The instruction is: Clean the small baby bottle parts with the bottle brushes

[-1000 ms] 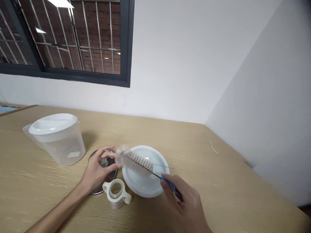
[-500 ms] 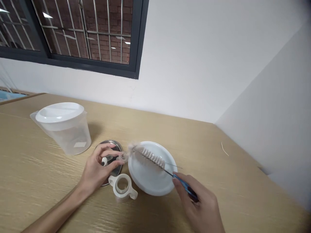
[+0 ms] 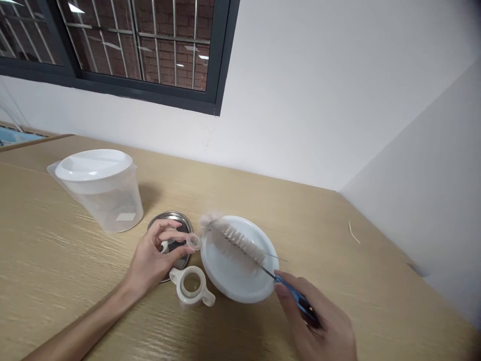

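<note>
My left hand [image 3: 150, 263] pinches a small translucent bottle nipple [image 3: 194, 241] between thumb and fingers, its round open end showing. The handle of a bottle brush [image 3: 244, 245] is in the grip of my right hand [image 3: 325, 316]. White bristles of the brush extend over a white bowl [image 3: 231, 291], and its blurred tip is close beside the nipple. Below my left hand stands a baby bottle [image 3: 191, 287] with two cream handles and an open top. Partly covered by that hand is a round metal dish [image 3: 184, 219] with a small white piece [image 3: 164, 247] in it.
A clear plastic pitcher [image 3: 107, 195] with a white lid stands at the back left. Across the bowl's right rim lies a thin wire-like rod [image 3: 278, 257]. A pale thin strip [image 3: 353, 232] is on the table at right. The wall and a barred window border the back.
The view has shifted slightly. My right hand has drawn the brush a little to the right and down. My left hand keeps the nipple, whose opening now faces more toward me.
</note>
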Demonstrator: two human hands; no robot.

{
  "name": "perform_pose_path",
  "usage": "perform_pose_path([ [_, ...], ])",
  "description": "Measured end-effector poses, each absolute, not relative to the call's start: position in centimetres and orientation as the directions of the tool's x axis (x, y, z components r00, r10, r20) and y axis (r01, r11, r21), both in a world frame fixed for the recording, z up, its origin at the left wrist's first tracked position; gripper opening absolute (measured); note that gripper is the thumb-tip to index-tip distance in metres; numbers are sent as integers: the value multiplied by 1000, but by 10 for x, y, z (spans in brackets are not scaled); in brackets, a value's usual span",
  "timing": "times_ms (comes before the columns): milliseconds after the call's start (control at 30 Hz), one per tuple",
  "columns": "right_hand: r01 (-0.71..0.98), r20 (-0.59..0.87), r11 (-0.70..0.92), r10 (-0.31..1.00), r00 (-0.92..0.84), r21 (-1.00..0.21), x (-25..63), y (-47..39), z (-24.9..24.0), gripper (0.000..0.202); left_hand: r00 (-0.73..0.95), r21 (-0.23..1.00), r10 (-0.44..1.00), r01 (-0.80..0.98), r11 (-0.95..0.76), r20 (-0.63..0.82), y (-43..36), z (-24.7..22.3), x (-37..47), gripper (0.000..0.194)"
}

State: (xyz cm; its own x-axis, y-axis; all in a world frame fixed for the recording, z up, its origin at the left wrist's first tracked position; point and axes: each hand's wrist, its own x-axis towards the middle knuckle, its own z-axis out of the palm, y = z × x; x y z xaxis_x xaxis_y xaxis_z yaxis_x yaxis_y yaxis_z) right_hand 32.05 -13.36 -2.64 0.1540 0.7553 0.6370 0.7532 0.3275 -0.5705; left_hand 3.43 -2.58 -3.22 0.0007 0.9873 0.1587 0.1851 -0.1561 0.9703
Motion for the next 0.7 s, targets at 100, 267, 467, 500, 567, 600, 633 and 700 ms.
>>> perform_pose_path([
  [100,744,629,354,769,114,-567,319,-133,-27,14,6,971,988,186,-150,152,-26,-34,33,55],
  [267,782,621,313,775,119,-540,328,-132,-21,16,12,982,991,132,-134,134,-28,-30,35,55],
  [467,769,602,340,795,72,-541,325,-136,-21,17,-2,972,990,190,-136,139,-29,-27,34,55],
  [500,766,609,353,791,64,-538,325,-136,-23,16,4,972,990,186,-141,142,-30,-28,33,55],
  [567,768,626,360,777,68,-530,326,-135,-26,16,18,973,989,175,-148,147,-31,-29,32,55],
  [600,773,629,358,774,69,-524,328,-134,-27,16,25,973,988,172,-152,150,-31,-30,32,54],
  [633,777,631,352,773,73,-521,330,-134,-28,16,32,973,987,170,-158,155,-31,-31,32,54],
  [700,784,628,336,774,87,-522,332,-135,-27,16,43,970,986,176,-169,164,-31,-32,32,53],
])
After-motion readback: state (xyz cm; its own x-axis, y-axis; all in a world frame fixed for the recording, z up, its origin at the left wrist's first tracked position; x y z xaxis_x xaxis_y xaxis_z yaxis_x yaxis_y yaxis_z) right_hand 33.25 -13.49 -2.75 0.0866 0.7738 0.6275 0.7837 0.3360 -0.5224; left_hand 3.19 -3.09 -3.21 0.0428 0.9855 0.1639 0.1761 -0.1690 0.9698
